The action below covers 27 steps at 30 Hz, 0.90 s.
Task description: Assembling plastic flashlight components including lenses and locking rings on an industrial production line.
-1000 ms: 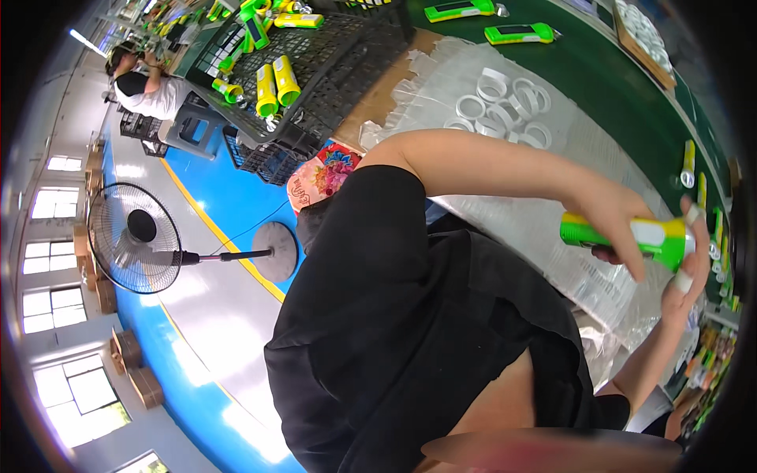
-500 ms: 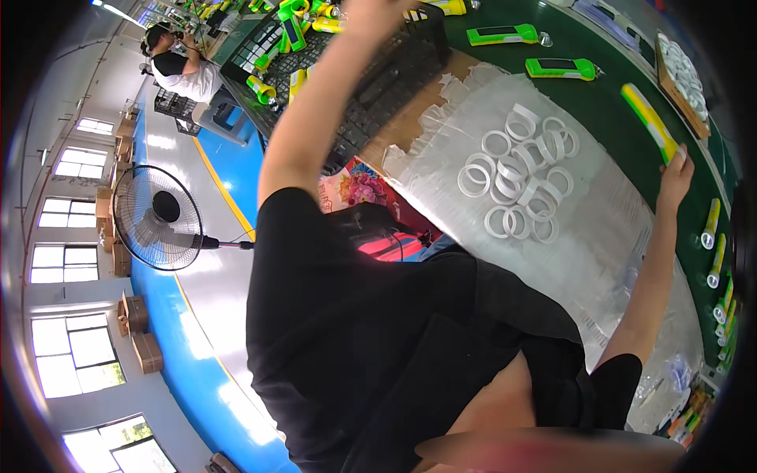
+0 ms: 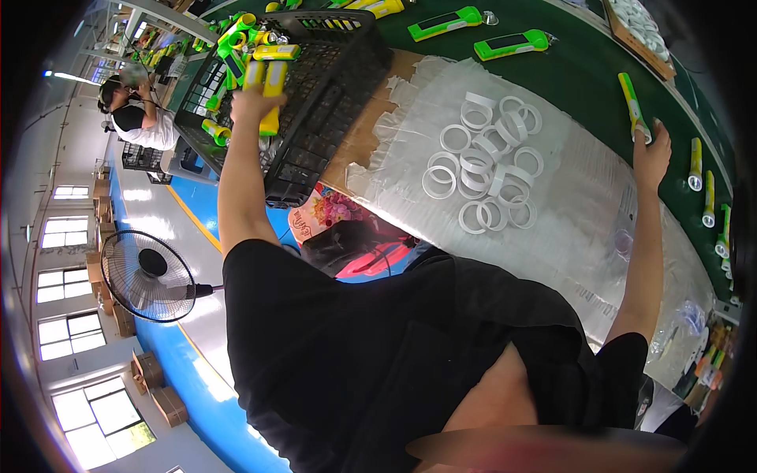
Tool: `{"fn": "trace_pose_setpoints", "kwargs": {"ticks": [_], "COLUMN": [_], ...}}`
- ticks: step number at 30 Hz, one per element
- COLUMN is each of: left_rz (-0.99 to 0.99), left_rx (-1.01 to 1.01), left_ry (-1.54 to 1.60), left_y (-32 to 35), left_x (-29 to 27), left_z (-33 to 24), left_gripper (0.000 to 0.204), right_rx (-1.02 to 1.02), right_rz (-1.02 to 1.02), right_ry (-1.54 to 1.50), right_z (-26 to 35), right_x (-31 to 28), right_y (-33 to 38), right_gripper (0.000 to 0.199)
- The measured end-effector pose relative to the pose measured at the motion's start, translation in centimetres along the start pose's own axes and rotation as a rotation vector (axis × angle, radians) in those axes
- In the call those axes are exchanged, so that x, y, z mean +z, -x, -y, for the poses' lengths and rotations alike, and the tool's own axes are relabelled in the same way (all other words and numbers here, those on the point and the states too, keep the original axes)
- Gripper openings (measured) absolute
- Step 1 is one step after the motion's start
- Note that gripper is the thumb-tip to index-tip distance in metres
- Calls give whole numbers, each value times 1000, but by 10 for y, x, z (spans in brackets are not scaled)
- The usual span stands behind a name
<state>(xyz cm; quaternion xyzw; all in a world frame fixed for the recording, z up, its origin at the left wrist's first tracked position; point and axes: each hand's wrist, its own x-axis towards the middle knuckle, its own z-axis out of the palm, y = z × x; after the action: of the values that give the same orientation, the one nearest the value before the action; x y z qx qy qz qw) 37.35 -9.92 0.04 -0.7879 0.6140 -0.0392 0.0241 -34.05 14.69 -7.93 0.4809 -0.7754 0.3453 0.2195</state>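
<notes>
My left hand [image 3: 254, 104] reaches over a black plastic crate [image 3: 311, 146] at the upper left, its fingers wrapped around a yellow flashlight [image 3: 272, 94]. Beside it inside the crate lie several green and yellow flashlights, one of them a yellow flashlight [image 3: 276, 52] lying crosswise. On the right, my right hand [image 3: 653, 154] has its fingers apart at the lens end of a green and yellow flashlight [image 3: 631, 98] on the green belt. Whether the thumb touches that flashlight is hard to tell. Several white rings [image 3: 477, 162] lie loosely heaped between my arms.
Two green flashlights with dark panels [image 3: 512, 45] lie on the green belt [image 3: 583, 79]. More flashlights [image 3: 695, 164] line its right side. A box of clear parts [image 3: 646, 35] stands beyond. At left are a fan [image 3: 150, 264] and a seated person [image 3: 142, 118].
My left hand has come back from the far top edge to the near part of the crate. The right hand's fingers have spread at the flashlight's end. The whole view has shifted.
</notes>
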Motion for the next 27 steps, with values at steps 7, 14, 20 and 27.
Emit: {"fn": "trace_pose_setpoints", "kwargs": {"ticks": [7,14,20,27], "left_rz": [-659,-54,35,-650], "left_rx": [1408,2075,1940,797], "left_ry": [277,-513,-261,483], "left_y": [120,129,116,-27], "left_x": [-155,-81,-51,-58], "left_z": [-117,-174,-146,-44], "left_gripper": [43,34,19,16], "right_rx": [-35,-62,57,71], "right_rz": [35,46,156,185], "right_ry": [-249,-428,-439,-410], "right_z": [56,93,97,91], "right_x": [-27,-41,-42,-23], "right_y": [29,49,58,61], "right_gripper": [46,43,43,40]}}
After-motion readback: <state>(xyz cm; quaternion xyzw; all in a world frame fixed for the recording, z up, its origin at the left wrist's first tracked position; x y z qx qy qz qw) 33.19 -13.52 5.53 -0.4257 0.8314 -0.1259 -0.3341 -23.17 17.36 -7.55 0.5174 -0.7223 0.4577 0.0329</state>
